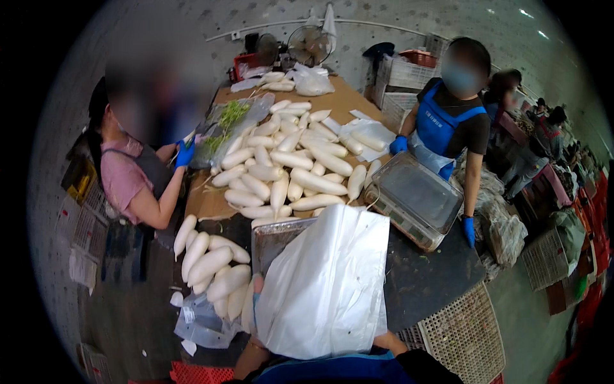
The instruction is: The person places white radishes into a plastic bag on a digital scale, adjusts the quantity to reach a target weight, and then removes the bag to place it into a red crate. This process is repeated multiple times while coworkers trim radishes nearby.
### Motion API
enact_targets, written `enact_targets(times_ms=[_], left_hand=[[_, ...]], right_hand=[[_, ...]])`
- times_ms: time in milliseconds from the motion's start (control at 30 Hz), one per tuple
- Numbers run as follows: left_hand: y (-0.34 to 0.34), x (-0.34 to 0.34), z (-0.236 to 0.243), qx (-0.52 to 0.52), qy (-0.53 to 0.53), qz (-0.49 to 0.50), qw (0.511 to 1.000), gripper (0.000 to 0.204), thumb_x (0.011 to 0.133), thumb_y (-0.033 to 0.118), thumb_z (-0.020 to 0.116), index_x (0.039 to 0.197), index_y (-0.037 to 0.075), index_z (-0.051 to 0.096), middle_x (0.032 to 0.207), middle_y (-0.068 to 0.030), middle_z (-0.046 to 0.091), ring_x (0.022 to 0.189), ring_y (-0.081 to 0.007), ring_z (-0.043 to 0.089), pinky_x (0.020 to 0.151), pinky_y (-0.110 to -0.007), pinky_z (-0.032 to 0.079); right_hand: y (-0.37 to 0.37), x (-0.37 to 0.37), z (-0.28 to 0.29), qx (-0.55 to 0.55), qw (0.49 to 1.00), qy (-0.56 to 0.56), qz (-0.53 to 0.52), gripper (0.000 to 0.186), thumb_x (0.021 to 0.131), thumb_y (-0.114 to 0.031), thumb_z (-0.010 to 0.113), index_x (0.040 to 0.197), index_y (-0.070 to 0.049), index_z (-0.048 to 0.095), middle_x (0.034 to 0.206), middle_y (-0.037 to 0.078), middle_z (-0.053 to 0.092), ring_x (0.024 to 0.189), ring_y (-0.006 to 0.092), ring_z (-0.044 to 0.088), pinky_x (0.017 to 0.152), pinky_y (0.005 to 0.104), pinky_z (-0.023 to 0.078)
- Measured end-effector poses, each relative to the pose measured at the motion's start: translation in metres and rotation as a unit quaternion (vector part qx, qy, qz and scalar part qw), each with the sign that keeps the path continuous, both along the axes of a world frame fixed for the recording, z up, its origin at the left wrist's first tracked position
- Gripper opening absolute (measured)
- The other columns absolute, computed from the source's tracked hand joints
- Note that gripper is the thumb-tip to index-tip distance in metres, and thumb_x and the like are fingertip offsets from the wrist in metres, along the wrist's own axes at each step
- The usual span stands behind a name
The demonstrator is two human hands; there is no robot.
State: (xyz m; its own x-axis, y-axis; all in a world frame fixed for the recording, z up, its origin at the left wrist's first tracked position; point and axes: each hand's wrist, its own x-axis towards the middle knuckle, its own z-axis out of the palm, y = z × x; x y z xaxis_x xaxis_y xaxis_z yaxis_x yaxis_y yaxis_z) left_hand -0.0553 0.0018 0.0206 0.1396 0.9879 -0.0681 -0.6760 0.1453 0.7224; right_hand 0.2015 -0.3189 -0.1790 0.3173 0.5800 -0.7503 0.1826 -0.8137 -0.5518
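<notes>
Right in front of me stands a large white plastic bag (323, 285), spread out and upright. My left hand (258, 286) grips its left edge; only a sliver of that hand shows. My right forearm comes up at the bag's lower right corner, and my right hand is hidden by the plastic. Behind the bag, partly covered, lies a metal-topped weighing scale (268, 240). To the left is a heap of white radishes (211, 264) beside a crumpled clear plastic bag (203, 323). A bigger pile of white radishes (288, 157) covers the middle of the table.
A co-worker at the left in blue gloves (185, 153) holds a radish near green leaf trimmings (231, 115). Another, in a blue apron (441, 118), stands at the right beside a second scale (416, 198). A plastic crate (464, 336) sits below the table's right edge.
</notes>
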Motion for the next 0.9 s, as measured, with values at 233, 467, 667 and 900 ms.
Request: enact_targets(times_ms=[233, 467, 667, 900], left_hand=[[-0.035, 0.005, -0.037, -0.076, -0.022, -0.172, 0.982, 0.035, 0.101, 0.037, 0.047, 0.119, 0.010, 0.060, 0.110, 0.0014, 0.061, 0.100, -0.0117, 0.055, 0.091, -0.027, 0.045], [-0.017, -0.022, -0.024, 0.047, 0.105, -0.065, 0.991, 0.048, 0.100, 0.042, 0.047, 0.131, 0.005, 0.053, 0.119, -0.0049, 0.061, 0.109, -0.0141, 0.056, 0.094, -0.027, 0.045], [-0.009, -0.097, 0.001, -0.008, 0.117, 0.039, 0.992, 0.051, 0.099, 0.043, 0.049, 0.131, 0.004, 0.052, 0.119, -0.0062, 0.061, 0.108, -0.0149, 0.057, 0.094, -0.028, 0.046], [-0.073, -0.220, 0.056, -0.019, 0.180, 0.219, 0.959, 0.054, 0.098, 0.045, 0.051, 0.132, 0.003, 0.052, 0.120, -0.0078, 0.061, 0.108, -0.0159, 0.058, 0.093, -0.030, 0.047]], right_hand=[[0.016, 0.014, 0.030, 0.089, 0.993, -0.001, -0.075, 0.054, 0.102, -0.043, 0.041, 0.140, -0.005, 0.041, 0.123, 0.007, 0.057, 0.106, 0.0174, 0.056, 0.095, 0.0288, 0.047], [0.130, -0.018, 0.138, 0.462, 0.846, 0.085, -0.253, 0.053, 0.102, -0.042, 0.041, 0.140, -0.004, 0.041, 0.122, 0.006, 0.057, 0.105, 0.0169, 0.057, 0.094, 0.0283, 0.048], [0.185, -0.033, 0.200, 0.430, 0.653, 0.591, -0.199, 0.083, 0.092, -0.066, 0.040, 0.152, -0.011, 0.025, 0.158, 0.015, 0.020, 0.144, 0.0283, 0.019, 0.115, 0.0469, 0.018], [0.183, -0.032, 0.197, 0.401, 0.671, 0.596, -0.182, 0.077, 0.092, -0.059, 0.050, 0.148, -0.009, 0.033, 0.134, 0.008, 0.051, 0.121, 0.0206, 0.051, 0.097, 0.0372, 0.048]])
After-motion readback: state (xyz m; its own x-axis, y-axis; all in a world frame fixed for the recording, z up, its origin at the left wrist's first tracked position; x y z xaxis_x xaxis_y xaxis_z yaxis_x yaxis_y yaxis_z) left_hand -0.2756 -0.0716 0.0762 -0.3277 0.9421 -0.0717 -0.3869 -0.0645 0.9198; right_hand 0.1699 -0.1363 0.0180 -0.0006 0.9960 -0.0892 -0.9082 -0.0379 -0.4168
